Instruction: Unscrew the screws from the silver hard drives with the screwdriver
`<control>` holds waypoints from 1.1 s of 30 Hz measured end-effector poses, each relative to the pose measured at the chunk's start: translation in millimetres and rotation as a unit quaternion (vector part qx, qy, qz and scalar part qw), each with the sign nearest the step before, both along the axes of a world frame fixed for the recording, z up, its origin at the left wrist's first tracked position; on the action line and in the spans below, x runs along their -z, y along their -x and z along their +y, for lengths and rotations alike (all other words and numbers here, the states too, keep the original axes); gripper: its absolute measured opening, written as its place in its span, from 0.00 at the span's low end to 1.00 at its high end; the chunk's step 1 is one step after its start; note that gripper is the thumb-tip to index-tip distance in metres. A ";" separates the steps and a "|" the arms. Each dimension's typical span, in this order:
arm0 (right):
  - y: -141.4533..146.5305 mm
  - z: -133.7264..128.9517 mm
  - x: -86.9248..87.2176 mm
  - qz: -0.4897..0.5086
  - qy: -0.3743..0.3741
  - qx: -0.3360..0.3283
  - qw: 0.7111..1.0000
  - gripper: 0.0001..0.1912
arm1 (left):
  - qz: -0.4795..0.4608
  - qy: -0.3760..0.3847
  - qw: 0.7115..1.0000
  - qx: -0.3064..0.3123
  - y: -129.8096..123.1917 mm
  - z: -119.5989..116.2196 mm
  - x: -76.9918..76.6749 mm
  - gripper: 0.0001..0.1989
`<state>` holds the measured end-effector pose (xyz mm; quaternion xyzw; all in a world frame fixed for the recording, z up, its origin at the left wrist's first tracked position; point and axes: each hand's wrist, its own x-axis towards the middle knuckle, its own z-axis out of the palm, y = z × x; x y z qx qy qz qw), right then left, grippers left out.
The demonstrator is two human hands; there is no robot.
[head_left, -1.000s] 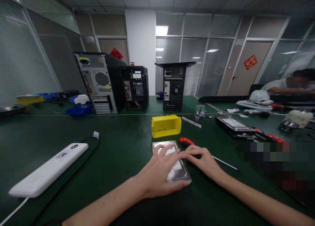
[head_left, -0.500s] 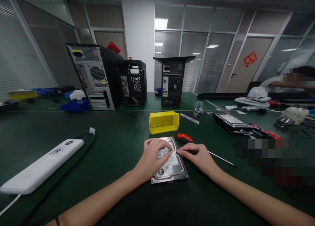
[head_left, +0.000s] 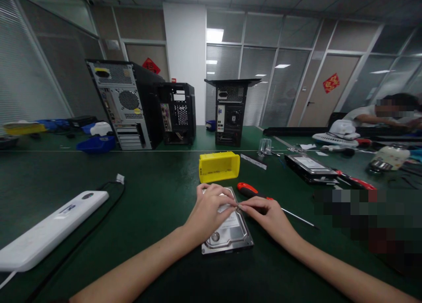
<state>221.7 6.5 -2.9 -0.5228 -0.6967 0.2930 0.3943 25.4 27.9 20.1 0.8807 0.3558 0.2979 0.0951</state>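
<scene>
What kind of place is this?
Looks like an office room used as a computer repair or teardown bench: open computer cases standing on a green table, a bare hard drive under the hands, and a red-handled screwdriver beside it.

Open green tabletop (head_left: 158, 197) lies left; yellow bin (head_left: 219, 167) and screwdriver (head_left: 253, 190) block beyond.
</scene>
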 end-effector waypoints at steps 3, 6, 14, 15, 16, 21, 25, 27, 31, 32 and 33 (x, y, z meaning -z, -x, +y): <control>-1.9 -1.5 -0.2 -0.019 0.005 -0.015 1.000 0.12 | 0.017 -0.029 0.999 0.022 0.3 -2.4 -2.2 0.06; -3.2 -1.3 -0.1 -0.033 0.004 -0.024 0.999 0.11 | 0.017 -0.032 0.999 0.017 0.0 -2.7 -1.7 0.05; -2.7 -0.6 1.0 -0.032 0.014 -0.020 0.999 0.10 | 0.008 -0.013 1.000 0.001 -1.7 -3.2 -0.1 0.03; -2.5 -0.7 0.7 -0.031 0.013 -0.022 0.999 0.10 | 0.006 -0.011 1.000 0.000 -2.0 -3.3 -0.1 0.03; -2.3 -0.9 0.1 -0.029 0.012 -0.025 0.999 0.10 | 0.006 -0.009 1.000 0.000 -2.3 -3.4 -0.1 0.03; -2.0 -3.2 -4.5 -0.039 -0.015 -0.016 0.999 0.09 | 0.013 0.000 1.000 -0.004 -2.3 -3.2 -0.4 0.03; -2.2 -8.7 -4.7 -0.101 -0.097 -0.030 0.990 0.09 | 0.018 0.003 1.000 -0.007 -2.3 -3.0 -0.5 0.03; -2.2 -12.2 -3.2 -0.142 -0.143 -0.040 0.979 0.11 | 0.018 0.003 1.000 -0.008 -2.3 -2.9 -0.2 0.03; -2.2 -16.8 -0.8 -0.210 -0.213 -0.040 0.953 0.12 | 0.023 -0.001 1.000 -0.009 -2.5 -2.9 0.3 0.03; -2.2 -17.2 -0.6 -0.223 -0.221 -0.041 0.949 0.12 | 0.023 -0.001 1.000 -0.007 -2.7 -2.9 0.2 0.03; -2.2 -17.3 -0.5 -0.233 -0.227 -0.043 0.944 0.12 | 0.024 -0.001 1.000 -0.005 -2.8 -3.0 0.1 0.03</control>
